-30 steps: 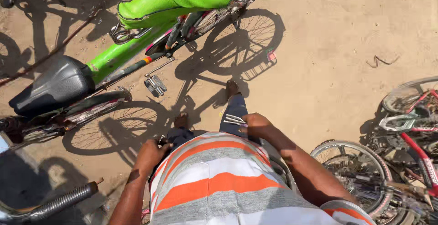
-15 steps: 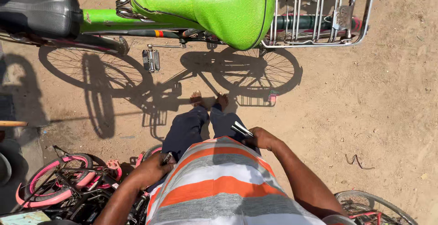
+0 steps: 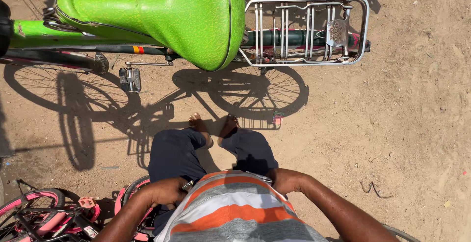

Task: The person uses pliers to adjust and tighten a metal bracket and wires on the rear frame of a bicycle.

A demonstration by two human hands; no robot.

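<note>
**Standing by the green bicycle, hands at the waist**

A person in a striped shirt point(image 3: 235, 207) stands barefoot on the sandy ground, facing a green bicycle point(image 3: 88, 31) parked sideways just ahead of the toes. The left hand point(image 3: 167, 191) rests at the hip, fingers curled around something small and dark; what it is I cannot tell. The right hand point(image 3: 287, 180) presses against the other side of the waist, its fingers tucked under the shirt hem, so how far they are open is hidden.

It looks like a pause with the hands busy at the pockets; reaching the bicycle would call for lifting a hand forward to the saddle point(image 3: 171, 16).

Counted: one green bicycle with one saddle, one metal rear rack point(image 3: 306, 31) and one visible pedal point(image 3: 130, 79); one pink bicycle point(image 3: 44, 215) at the lower left; two bare feet.
</note>
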